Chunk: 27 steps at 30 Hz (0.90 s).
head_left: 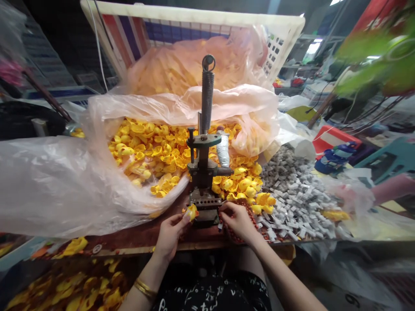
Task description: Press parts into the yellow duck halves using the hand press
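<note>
My left hand (171,231) pinches a small yellow plastic shell piece (192,212) between thumb and fingers, at the left side of a hand press's base. The hand press (203,166) stands upright in the middle, with a coil spring on top and a metal block (207,202) with a row of holes low down. To the right of that block, my right hand (238,221) is closed, fingertips pinched together; what they hold is too small to make out. A small grey-white piece (220,226) shows just under those fingers. Small reddish-brown parts (249,211) lie beside and behind the right hand.
Behind the press, a plastic bag (142,103) spills a heap of yellow shells (155,147). A white crate (194,15) stands at the back. Grey-white small blocks (292,194) are piled at right, near a blue bottle (337,156). More yellow shells (74,285) lie below the table's edge.
</note>
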{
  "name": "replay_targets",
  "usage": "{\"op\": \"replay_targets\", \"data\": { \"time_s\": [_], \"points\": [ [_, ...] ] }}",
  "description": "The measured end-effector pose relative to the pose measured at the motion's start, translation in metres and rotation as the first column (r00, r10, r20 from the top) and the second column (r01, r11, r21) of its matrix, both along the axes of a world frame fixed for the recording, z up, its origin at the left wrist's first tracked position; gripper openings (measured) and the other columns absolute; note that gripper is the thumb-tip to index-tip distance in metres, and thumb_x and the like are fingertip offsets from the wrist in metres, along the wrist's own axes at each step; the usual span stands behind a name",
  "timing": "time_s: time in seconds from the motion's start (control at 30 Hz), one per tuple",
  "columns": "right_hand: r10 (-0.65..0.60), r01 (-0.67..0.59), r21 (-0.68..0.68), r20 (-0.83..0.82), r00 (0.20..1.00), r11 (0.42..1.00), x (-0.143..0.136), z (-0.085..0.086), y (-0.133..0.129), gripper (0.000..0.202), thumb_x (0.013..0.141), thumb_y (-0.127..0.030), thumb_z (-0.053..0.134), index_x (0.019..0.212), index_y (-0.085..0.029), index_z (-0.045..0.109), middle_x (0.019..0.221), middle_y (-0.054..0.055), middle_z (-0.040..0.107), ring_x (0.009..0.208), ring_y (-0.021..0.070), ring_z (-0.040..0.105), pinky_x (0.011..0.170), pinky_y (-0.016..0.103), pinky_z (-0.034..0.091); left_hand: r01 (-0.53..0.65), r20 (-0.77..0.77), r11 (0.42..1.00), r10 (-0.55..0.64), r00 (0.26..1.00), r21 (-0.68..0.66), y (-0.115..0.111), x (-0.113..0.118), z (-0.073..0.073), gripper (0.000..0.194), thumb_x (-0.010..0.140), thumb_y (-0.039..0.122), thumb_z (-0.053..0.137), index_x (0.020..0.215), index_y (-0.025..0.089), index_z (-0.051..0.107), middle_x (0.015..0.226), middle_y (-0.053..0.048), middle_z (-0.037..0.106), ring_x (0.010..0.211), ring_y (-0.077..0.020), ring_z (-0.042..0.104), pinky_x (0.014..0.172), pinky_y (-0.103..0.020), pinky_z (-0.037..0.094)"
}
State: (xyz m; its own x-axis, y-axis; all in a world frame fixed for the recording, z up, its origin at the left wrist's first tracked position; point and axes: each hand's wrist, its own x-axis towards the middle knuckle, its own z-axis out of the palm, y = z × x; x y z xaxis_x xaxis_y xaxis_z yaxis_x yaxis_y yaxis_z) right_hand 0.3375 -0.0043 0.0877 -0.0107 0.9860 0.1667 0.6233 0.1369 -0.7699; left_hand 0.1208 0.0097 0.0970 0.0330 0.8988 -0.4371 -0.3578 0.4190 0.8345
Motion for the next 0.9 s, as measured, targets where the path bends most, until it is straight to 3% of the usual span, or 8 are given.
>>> {"op": "replay_targets", "data": {
  "time_s": [0.1,0.3,0.37,0.53,0.6,0.7,0.8,0.9],
  "points": [
    [0.153,-0.129,0.108,-0.259,0.954,0.986,-0.033,0.006,-0.004,0.012,0.078,-0.014,0.058,0.082,-0.018,0.068,0.077,0.002,0.071,0.071,0.0143,0.064,0.066,0.022,0.048,0.014,0.086,1.000,-0.012,0.996,-0.025,0.001,0.004,0.006,0.043,0.041,0.032,0.091,0.074,0.009,0.075,0.077,-0.009,0.075,0.066,-0.0140,0.068,0.062,-0.018,0.054],
    [0.178,-0.111,0.207,-0.340,0.923,0.972,-0.061,0.004,-0.003,0.015,0.076,-0.014,0.058,0.081,-0.018,0.071,0.076,0.004,0.069,0.073,0.0154,0.064,0.069,0.026,0.049,0.049,0.147,0.998,-0.043,0.988,-0.037,0.000,0.003,0.011,0.043,0.044,0.031,0.091,0.077,0.009,0.075,0.075,-0.009,0.074,0.063,-0.0142,0.067,0.058,-0.019,0.054],
    [0.146,-0.083,0.162,-0.426,0.893,0.983,-0.062,0.003,-0.003,0.013,0.075,-0.017,0.060,0.080,-0.018,0.072,0.077,0.004,0.070,0.073,0.0161,0.064,0.070,0.027,0.050,0.062,0.172,0.997,-0.054,0.984,-0.044,-0.002,0.001,0.012,0.042,0.045,0.031,0.090,0.077,0.009,0.075,0.077,-0.009,0.075,0.064,-0.0152,0.068,0.059,-0.020,0.055],
    [-0.058,-0.092,-0.168,-0.721,0.691,0.981,-0.063,-0.004,0.001,0.019,0.070,-0.033,0.071,0.080,-0.016,0.070,0.077,0.005,0.072,0.071,0.0193,0.066,0.070,0.031,0.053,0.085,0.200,0.996,-0.080,0.977,-0.016,-0.002,-0.001,0.007,0.041,0.050,0.032,0.088,0.082,0.010,0.076,0.084,-0.011,0.075,0.075,-0.0181,0.069,0.070,-0.024,0.055],
    [-0.070,-0.038,-0.153,-0.644,0.762,0.988,-0.061,-0.010,0.008,0.018,0.070,-0.034,0.072,0.073,-0.017,0.068,0.072,0.004,0.070,0.068,0.0186,0.064,0.067,0.030,0.053,0.076,0.147,0.997,-0.078,0.986,0.023,0.005,0.000,0.000,0.041,0.052,0.034,0.087,0.083,0.010,0.075,0.085,-0.011,0.075,0.076,-0.0185,0.068,0.074,-0.027,0.054],
    [-0.112,0.124,0.035,-0.243,0.964,0.992,-0.057,-0.015,0.024,0.014,0.074,-0.027,0.069,0.065,-0.018,0.064,0.072,0.004,0.065,0.072,0.0185,0.059,0.070,0.030,0.049,0.066,-0.068,0.986,-0.056,0.996,0.152,0.023,0.005,-0.016,0.042,0.057,0.040,0.082,0.086,0.011,0.075,0.084,-0.010,0.075,0.076,-0.0207,0.068,0.076,-0.033,0.054],
    [-0.170,0.152,0.124,0.158,0.973,0.981,-0.051,-0.018,0.033,0.010,0.078,-0.019,0.063,0.068,-0.018,0.064,0.078,0.007,0.062,0.079,0.0207,0.056,0.074,0.032,0.046,0.142,-0.340,0.922,-0.012,0.940,0.360,0.046,0.014,-0.029,0.037,0.063,0.041,0.077,0.086,0.013,0.076,0.087,-0.010,0.074,0.085,-0.0240,0.066,0.083,-0.037,0.051],
    [-0.197,0.176,0.108,0.227,0.954,0.978,-0.037,-0.019,0.034,0.012,0.079,-0.016,0.058,0.069,-0.018,0.064,0.077,0.008,0.061,0.077,0.0207,0.055,0.073,0.031,0.045,0.193,-0.435,0.877,0.020,0.900,0.440,0.062,0.021,-0.035,0.030,0.063,0.038,0.076,0.083,0.015,0.077,0.093,-0.009,0.071,0.092,-0.0251,0.063,0.087,-0.038,0.049]
  ]
}}
